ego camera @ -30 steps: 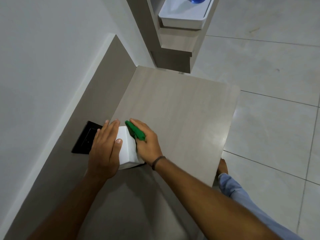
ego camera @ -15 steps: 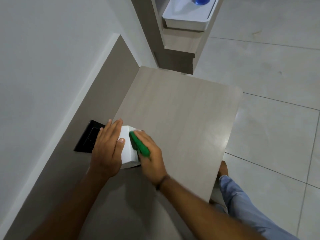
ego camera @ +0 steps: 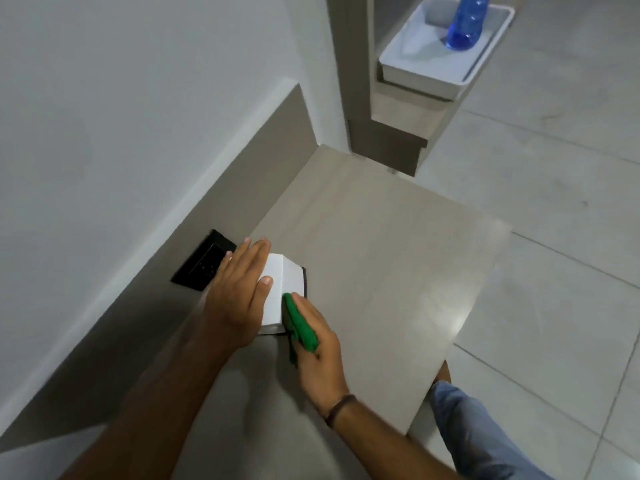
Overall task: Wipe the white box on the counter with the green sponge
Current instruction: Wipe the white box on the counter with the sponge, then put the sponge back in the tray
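A small white box (ego camera: pixel 282 287) stands on the pale wood counter (ego camera: pixel 381 271), close to the back panel. My left hand (ego camera: pixel 239 296) lies flat over the box's left side and top, its thumb on the top face. The green sponge (ego camera: pixel 300 330) is gripped in my right hand (ego camera: pixel 320 355), pressed against the near right side of the box. The box's lower left part is hidden under my left hand.
A black socket plate (ego camera: pixel 204 260) is set in the back panel just left of the box. The counter's right edge drops to a tiled floor (ego camera: pixel 554 237). On a far shelf sits a white tray (ego camera: pixel 429 69) with a blue bottle (ego camera: pixel 465 24).
My right hand has slid the sponge down the box's right side toward me, from the far top corner to the near end. My left hand stays on the box.
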